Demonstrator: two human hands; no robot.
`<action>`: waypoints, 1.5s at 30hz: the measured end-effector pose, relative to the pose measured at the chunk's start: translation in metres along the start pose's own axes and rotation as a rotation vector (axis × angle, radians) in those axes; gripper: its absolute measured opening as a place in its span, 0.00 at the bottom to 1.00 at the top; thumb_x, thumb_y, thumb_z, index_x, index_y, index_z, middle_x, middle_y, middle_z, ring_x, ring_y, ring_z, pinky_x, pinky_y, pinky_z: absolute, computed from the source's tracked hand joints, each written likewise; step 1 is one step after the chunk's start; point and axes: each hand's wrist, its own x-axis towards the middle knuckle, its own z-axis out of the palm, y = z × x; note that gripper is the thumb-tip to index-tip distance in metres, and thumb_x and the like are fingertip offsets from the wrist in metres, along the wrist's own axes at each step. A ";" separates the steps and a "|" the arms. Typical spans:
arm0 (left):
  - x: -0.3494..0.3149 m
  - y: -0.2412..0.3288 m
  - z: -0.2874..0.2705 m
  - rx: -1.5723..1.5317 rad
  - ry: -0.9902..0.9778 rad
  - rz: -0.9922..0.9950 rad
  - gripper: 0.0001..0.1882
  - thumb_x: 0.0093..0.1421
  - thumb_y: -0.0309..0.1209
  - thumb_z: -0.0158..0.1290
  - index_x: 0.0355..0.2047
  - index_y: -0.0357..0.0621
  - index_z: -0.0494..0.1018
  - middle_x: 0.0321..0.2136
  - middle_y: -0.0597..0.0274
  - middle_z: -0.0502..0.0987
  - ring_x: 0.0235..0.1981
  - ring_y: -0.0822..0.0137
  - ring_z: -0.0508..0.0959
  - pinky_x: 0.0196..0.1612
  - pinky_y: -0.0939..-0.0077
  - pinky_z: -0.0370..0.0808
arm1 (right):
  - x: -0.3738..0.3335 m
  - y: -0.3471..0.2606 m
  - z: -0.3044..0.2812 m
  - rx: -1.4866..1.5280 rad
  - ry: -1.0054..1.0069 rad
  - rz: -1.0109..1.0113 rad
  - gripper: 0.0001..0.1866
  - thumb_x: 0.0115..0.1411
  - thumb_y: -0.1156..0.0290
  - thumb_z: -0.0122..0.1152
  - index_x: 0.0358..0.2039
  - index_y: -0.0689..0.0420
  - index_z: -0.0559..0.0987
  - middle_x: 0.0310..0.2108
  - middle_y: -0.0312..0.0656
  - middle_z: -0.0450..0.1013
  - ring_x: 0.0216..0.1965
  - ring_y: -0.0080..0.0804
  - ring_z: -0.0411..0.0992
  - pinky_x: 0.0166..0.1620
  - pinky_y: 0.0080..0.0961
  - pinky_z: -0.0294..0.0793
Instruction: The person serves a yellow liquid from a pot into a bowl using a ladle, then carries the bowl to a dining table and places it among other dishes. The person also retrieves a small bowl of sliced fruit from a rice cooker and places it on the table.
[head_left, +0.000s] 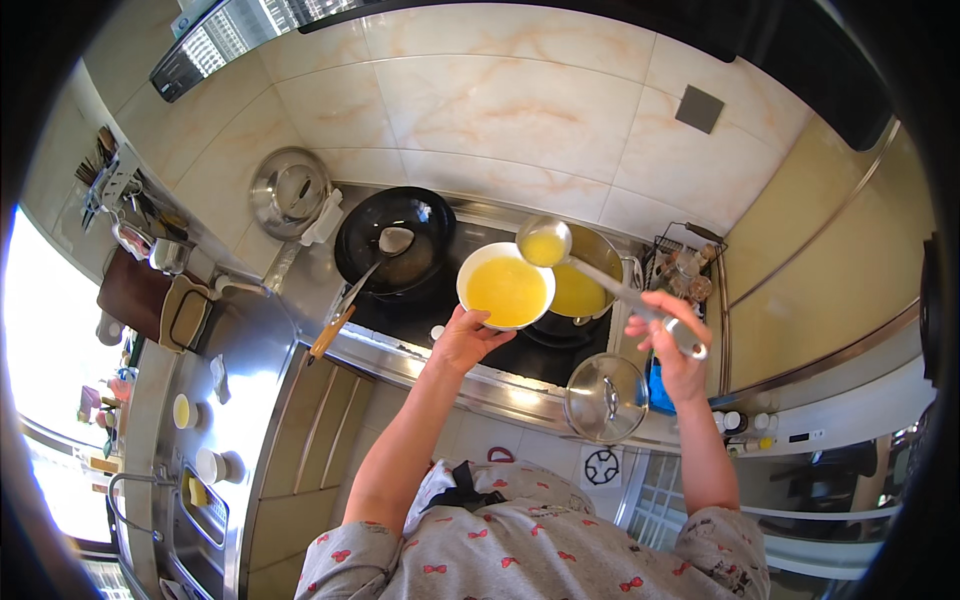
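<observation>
- From where I stand, the left hand (470, 338) holds a white bowl (497, 247) of yellow liquid, its fingers gripping the near edge.
- The right hand (678, 345) has its fingers closed around the handle of a metal ladle (606, 281).
- The ladle's head, also carrying yellow liquid, hangs by the bowl's far right edge, near the rim of a metal pot (604, 249).
- That pot holds more of the same liquid on the black stove (535, 365).
- Left of the bowl sits a dark wok (370, 235), a wooden-handled utensil (328, 336) resting in it.
- A glass lid (590, 408) lies nearer the person.
</observation>
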 end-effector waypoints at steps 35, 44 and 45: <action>-0.068 0.000 -0.017 0.000 0.018 0.073 0.25 0.55 0.22 0.52 0.55 0.41 0.65 0.53 0.50 0.71 0.53 0.48 0.74 0.58 0.46 0.70 | 0.010 0.186 0.006 0.215 0.343 0.357 0.17 0.66 0.62 0.55 0.49 0.58 0.75 0.32 0.42 0.78 0.31 0.26 0.79 0.25 0.17 0.71; -0.128 0.005 -0.034 0.066 0.076 0.149 0.30 0.55 0.25 0.56 0.59 0.43 0.63 0.54 0.52 0.71 0.54 0.51 0.74 0.54 0.49 0.75 | -0.006 0.208 0.005 -0.163 0.133 0.377 0.20 0.60 0.59 0.62 0.48 0.56 0.74 0.35 0.41 0.78 0.36 0.32 0.78 0.31 0.26 0.74; -0.134 0.006 -0.034 0.065 0.076 0.155 0.30 0.55 0.25 0.56 0.59 0.43 0.63 0.54 0.52 0.71 0.54 0.51 0.74 0.54 0.49 0.75 | -0.021 0.224 -0.008 -0.468 0.072 0.385 0.21 0.58 0.58 0.62 0.48 0.55 0.73 0.35 0.43 0.77 0.37 0.36 0.78 0.32 0.30 0.75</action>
